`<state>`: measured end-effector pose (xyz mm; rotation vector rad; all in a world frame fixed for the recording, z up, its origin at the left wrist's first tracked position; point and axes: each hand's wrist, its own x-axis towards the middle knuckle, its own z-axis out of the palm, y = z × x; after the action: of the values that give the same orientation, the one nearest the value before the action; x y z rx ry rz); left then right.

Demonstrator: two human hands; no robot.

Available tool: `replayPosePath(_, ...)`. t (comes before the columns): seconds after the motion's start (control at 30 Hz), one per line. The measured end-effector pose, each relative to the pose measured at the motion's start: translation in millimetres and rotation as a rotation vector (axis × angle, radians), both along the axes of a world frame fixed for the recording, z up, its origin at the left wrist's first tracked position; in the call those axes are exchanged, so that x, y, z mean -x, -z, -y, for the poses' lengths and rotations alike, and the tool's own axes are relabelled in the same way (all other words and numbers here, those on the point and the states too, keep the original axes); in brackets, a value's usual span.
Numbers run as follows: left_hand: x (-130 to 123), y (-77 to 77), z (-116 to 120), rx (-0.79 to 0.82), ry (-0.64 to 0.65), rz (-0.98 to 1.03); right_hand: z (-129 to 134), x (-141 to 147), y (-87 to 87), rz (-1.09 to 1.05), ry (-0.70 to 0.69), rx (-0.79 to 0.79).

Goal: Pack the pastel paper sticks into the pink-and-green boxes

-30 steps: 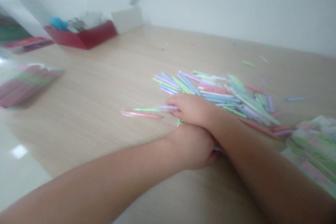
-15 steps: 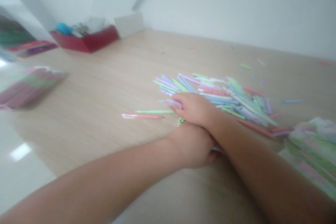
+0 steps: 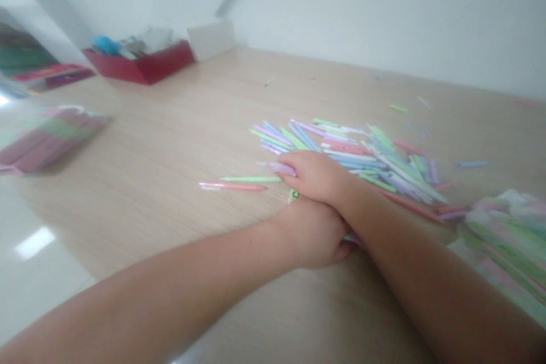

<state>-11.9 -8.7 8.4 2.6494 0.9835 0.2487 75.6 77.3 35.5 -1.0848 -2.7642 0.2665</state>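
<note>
My right hand (image 3: 313,173) is closed, with a clear-capped purple pen (image 3: 277,169) sticking out leftward from its thumb side. It lies just beyond my left hand (image 3: 315,233), and my right wrist crosses over the left fingers. My left hand is curled closed around a printed packet (image 3: 294,196), of which only a green corner with a dark mark shows; the rest is hidden. Past my right hand spreads a loose pile of pastel pens and pen parts (image 3: 354,156). To the left lie a red pen (image 3: 239,186) and a green pen barrel (image 3: 251,179).
Pink and green packets (image 3: 51,136) lie at the table's left edge. More printed plastic packets (image 3: 507,239) are at the right. A red box (image 3: 145,65) filled with items stands at the back left, against the white wall (image 3: 384,17). Small pen pieces are scattered farther back.
Both hands stay nearly in place, still closed. The view has shifted slightly; the pens and packets lie as before.
</note>
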Motion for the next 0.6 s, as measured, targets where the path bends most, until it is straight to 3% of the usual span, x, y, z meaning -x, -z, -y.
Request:
replayPosePath(0.17, 0.5, 0.8, 0.1, -0.062, -0.014, 0.032, -0.9, -0.2, 0.9, -0.002, -0.009, 0.01)
replayPosePath(0.6, -0.3, 1.1, 0.3, -0.039, 0.003, 0.033, -4.9, -2.1, 3.9, 0.084, 0.073, 0.123)
